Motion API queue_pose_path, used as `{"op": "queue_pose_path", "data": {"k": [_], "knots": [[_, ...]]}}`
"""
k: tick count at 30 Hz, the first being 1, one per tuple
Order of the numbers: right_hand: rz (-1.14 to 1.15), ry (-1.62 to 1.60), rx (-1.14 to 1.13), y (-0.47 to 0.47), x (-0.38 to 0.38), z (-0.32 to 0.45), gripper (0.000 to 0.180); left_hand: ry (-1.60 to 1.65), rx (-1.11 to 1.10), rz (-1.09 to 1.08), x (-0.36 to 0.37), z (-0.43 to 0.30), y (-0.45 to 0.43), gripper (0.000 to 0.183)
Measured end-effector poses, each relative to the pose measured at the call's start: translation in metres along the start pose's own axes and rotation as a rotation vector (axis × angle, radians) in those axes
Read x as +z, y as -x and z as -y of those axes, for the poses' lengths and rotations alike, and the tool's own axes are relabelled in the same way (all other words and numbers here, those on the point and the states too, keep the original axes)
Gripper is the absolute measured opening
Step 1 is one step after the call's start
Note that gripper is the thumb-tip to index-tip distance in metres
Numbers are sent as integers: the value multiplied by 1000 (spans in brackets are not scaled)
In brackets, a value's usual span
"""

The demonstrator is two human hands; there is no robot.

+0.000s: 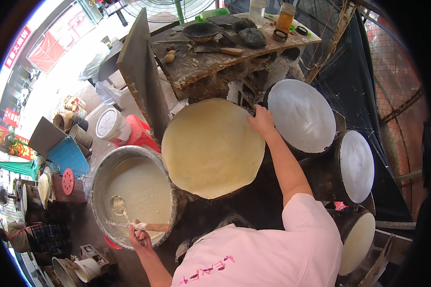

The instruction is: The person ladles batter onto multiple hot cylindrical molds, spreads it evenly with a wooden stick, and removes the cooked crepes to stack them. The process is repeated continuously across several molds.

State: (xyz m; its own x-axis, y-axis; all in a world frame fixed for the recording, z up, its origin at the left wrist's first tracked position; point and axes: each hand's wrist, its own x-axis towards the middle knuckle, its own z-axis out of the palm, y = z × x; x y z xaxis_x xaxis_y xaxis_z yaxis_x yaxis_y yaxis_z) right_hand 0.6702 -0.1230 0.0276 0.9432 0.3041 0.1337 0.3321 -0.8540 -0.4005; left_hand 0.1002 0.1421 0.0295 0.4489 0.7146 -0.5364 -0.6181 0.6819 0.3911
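A large round pale-yellow flatbread [213, 149] lies in front of me, and my right hand [262, 120] is at its upper right edge; whether the fingers pinch it cannot be told. Over the near rim of a big metal tub [96, 190] of pale batter [143, 190], my left hand [140, 235] is closed around a batter-coated handle. A ladle [118, 205] with batter in its bowl extends from that hand, and a wooden-handled scraper [157, 227] crosses there as well. To the right of the flatbread is a bare round griddle [301, 115].
A second bare griddle [357, 166] and one bearing a pale sheet [357, 244] stand at right. Behind is a worn table [201, 68] with a knife [219, 50], a dark pan [201, 31] and jars. An upright board [142, 71], a white bucket [109, 123] and a red stool [138, 131] are at left.
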Motion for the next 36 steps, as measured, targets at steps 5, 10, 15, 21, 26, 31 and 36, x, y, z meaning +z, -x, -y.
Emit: {"op": "queue_pose_path", "data": {"k": [5,10,15,21,26,31,36], "knots": [[177,105,-149,-38,7,42,52,-15,59,-43,2,0,5,15],[325,117,-65,-56,17,55,49,-15,50,0,6,-4,6,14],[436,-135,-114,-52,-16,77,39,-54,86,-173,2,-14,3,15],[208,-93,-478,58,-109,172,14,-91,-14,-92,-17,-47,-13,15],[33,-136,-633,225,-184,249,15,-122,-244,62,-61,-92,-46,17],[128,-377,-274,389,-243,286,22,-250,-544,140,-97,-144,-85,22],[49,-532,136,574,-279,252,22,-510,-654,323,-88,-167,-82,26]]}}
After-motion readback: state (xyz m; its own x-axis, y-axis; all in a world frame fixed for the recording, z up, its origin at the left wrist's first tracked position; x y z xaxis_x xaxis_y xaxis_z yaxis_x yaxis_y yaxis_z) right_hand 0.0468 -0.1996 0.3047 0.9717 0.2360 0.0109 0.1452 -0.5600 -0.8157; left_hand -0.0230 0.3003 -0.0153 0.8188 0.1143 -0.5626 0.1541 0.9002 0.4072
